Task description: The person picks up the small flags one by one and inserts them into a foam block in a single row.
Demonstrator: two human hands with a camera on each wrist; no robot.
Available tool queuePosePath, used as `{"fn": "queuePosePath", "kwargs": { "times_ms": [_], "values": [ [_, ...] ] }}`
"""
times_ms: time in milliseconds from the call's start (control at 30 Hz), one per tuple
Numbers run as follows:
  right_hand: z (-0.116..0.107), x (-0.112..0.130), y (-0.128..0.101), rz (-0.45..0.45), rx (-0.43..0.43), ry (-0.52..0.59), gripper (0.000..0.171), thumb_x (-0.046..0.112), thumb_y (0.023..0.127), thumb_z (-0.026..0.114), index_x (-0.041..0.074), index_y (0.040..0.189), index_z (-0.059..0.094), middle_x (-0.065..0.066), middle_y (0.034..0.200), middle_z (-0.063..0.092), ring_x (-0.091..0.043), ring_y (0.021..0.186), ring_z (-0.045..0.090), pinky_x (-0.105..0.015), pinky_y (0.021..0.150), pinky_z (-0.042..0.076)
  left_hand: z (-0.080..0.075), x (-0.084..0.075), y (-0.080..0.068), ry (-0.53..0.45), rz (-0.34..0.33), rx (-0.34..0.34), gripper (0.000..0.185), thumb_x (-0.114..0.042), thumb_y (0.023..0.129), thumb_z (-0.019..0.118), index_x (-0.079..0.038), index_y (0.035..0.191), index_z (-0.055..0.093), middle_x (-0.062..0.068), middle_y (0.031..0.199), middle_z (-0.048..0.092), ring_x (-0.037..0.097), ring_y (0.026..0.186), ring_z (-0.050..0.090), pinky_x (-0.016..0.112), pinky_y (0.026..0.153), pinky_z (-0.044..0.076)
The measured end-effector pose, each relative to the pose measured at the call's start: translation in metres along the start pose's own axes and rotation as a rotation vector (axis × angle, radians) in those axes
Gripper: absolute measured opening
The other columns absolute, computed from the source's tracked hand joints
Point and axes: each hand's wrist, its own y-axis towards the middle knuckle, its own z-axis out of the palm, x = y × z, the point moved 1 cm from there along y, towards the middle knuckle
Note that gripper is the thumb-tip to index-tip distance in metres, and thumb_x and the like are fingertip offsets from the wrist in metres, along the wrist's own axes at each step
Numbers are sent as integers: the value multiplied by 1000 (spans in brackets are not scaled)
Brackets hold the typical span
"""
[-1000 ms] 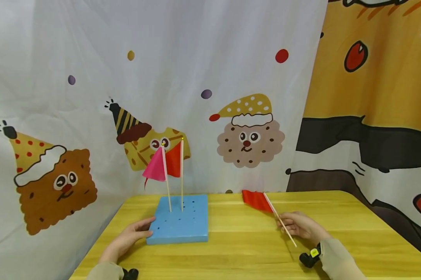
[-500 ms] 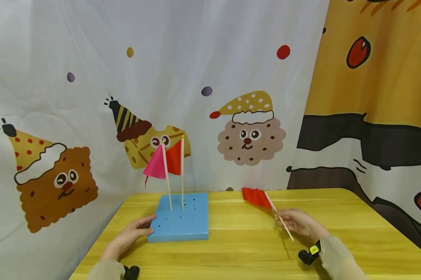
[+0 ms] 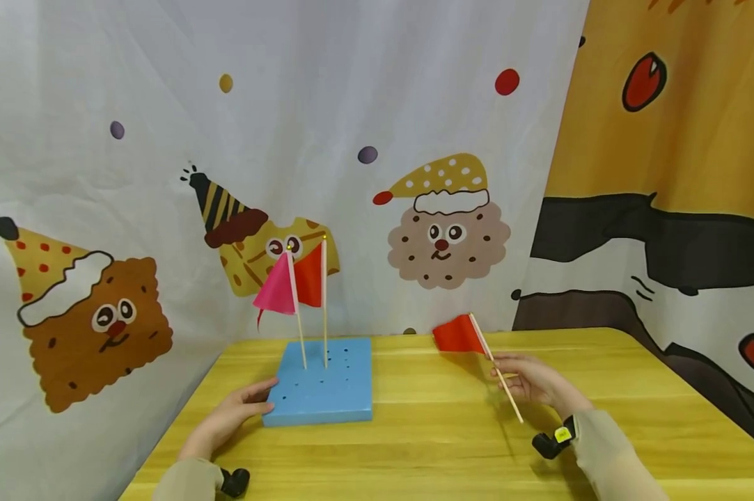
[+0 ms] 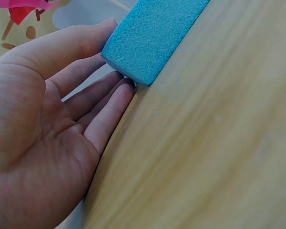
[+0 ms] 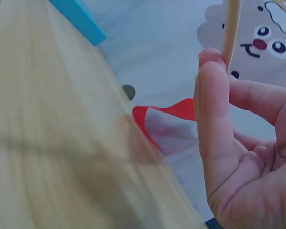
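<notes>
A blue foam block (image 3: 321, 381) with several small holes lies on the yellow wooden table (image 3: 439, 445). A pink flag (image 3: 277, 289) and a red flag (image 3: 310, 277) stand upright in it on thin sticks. My left hand (image 3: 234, 413) rests with straight fingers against the block's near left corner (image 4: 133, 47). My right hand (image 3: 530, 381) pinches the wooden stick (image 3: 497, 374) of a third red flag (image 3: 454, 334), which is lifted off the table and tilts up to the left. In the right wrist view the stick (image 5: 230, 28) passes behind the thumb (image 5: 213, 109) and the red cloth (image 5: 174, 110) shows beyond it.
A cartoon-printed curtain (image 3: 364, 153) hangs close behind the table and wraps round both sides. The table's left edge runs just beside my left hand. Small black wrist cameras (image 3: 548, 443) sit by each sleeve.
My right hand has raised the red flag off the table, so its cloth now sits higher and the stick is steeper. The left hand has stayed at the block.
</notes>
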Motion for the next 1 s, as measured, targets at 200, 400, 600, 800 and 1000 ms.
{"fn": "queuePosePath", "kwargs": {
  "times_ms": [200,400,600,800,1000],
  "values": [
    [14,17,4,-34,12,-29,24,10,103,47,9,124,59,-8,96,67,-17,71,70,-28,67,58,-1,1,-3,-6,0,-6,64,-22,96,63,-1,150,35,30,152,26,47,138,24,58,108,28],
    [27,36,5,-63,-4,-82,42,11,102,49,-5,140,39,-7,95,66,-16,69,69,-28,64,58,-1,0,-3,-17,-18,-5,66,-24,95,65,-2,150,36,28,152,27,46,139,24,58,108,28],
    [39,57,6,-85,-18,-96,57,9,101,52,-11,145,23,-9,93,66,-17,66,69,-29,62,58,-2,0,1,-3,-6,-13,65,-23,94,65,-2,149,37,26,152,29,44,138,27,57,109,28],
    [50,72,9,-100,-4,-113,60,9,101,52,-9,148,21,-10,92,64,-18,65,69,-29,61,58,-2,-1,2,4,-9,-19,66,-25,94,66,-3,149,38,24,152,32,43,137,31,57,109,28],
    [60,75,17,-102,-17,-149,61,10,101,52,-7,150,20,-11,94,63,-19,66,69,-30,61,58,-1,-1,1,-7,-6,-19,65,-23,93,66,-2,148,39,25,152,31,44,137,30,58,109,27]
  ]
}}
